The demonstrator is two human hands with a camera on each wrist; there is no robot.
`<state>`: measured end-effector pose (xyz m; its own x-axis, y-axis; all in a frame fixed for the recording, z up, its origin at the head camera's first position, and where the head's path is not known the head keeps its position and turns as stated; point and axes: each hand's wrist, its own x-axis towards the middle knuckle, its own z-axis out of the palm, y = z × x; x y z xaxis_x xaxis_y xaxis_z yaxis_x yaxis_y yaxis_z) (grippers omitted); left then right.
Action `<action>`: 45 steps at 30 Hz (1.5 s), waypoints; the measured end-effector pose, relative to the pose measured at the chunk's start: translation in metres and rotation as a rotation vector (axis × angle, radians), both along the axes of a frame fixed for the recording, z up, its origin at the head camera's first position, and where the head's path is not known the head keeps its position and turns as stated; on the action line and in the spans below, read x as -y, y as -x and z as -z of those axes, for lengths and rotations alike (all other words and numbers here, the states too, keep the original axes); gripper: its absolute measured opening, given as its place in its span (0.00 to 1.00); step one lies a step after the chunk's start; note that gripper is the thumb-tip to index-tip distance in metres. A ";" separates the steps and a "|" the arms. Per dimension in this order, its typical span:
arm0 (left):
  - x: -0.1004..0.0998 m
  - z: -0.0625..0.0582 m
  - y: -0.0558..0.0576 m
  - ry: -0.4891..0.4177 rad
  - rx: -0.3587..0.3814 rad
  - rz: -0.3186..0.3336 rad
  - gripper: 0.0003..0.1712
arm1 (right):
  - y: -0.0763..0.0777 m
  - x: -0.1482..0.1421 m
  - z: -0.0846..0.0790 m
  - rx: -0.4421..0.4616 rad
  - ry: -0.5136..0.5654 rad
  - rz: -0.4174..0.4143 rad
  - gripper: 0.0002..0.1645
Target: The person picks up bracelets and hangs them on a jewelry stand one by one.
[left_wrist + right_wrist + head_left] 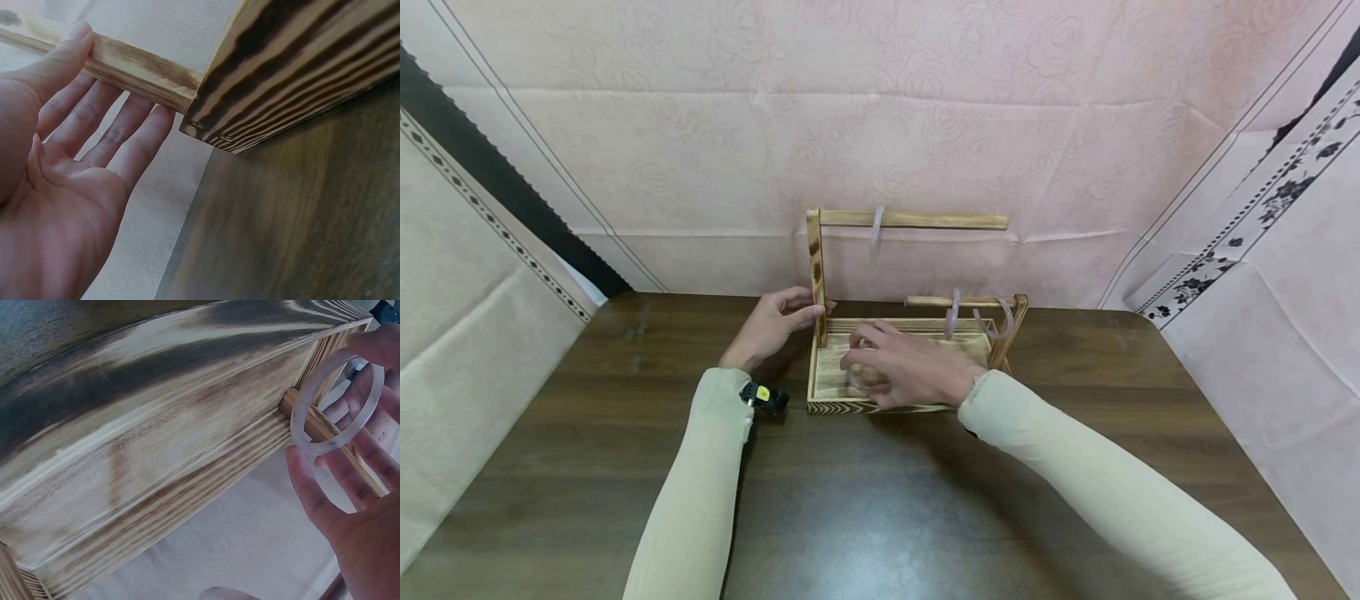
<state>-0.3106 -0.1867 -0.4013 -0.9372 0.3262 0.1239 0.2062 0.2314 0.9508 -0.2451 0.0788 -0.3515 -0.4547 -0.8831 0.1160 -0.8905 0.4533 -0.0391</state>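
Observation:
A small wooden rack with a shallow tray base (815, 379) stands near the back of the table. My left hand (775, 322) grips its left post (816, 267) low down; in the left wrist view the thumb lies on one side of the post and the fingers on the other. Over the tray, my right hand (917, 364) pinches a pale translucent bangle (301, 406) between thumb and fingers. Another bangle (876, 229) hangs on the upper bar (947, 221). On the lower bar (925, 301) hang a bangle (952, 315) and a tilted bangle (1004, 321) by its right support.
The rack stands on a dark wooden table (865, 500). Behind it rises a pale patterned cloth (925, 150), close to the tray's back edge. More cloth with a dark floral border (1232, 242) hangs at the right. A black strap device (765, 397) sits on the left wrist.

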 end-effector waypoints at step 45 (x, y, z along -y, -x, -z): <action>-0.002 0.002 0.000 -0.008 -0.003 -0.009 0.23 | -0.017 -0.028 -0.019 -0.018 0.117 0.023 0.27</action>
